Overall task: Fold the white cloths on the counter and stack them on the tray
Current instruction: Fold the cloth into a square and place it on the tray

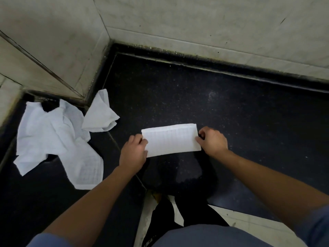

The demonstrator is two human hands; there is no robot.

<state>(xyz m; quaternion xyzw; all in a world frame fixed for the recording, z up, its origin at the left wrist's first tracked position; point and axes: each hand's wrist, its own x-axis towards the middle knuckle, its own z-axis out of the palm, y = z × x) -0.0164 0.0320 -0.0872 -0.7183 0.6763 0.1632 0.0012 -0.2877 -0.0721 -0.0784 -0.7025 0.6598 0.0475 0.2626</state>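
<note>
A white cloth [171, 139] folded into a narrow rectangle is held just above the dark counter [231, 113] in the middle of the head view. My left hand [133, 152] pinches its left short edge. My right hand [211, 139] pinches its right short edge. To the left lies a heap of crumpled, unfolded white cloths [53, 139], and one smaller crumpled cloth [100, 113] sits beside the wall corner. No tray is in view.
Pale tiled walls [195, 24] close the counter at the back and left, forming a jutting corner [85, 100] near the loose cloths. The counter's front edge [249, 209] runs below my arms, with pale floor and my dark clothing beneath it.
</note>
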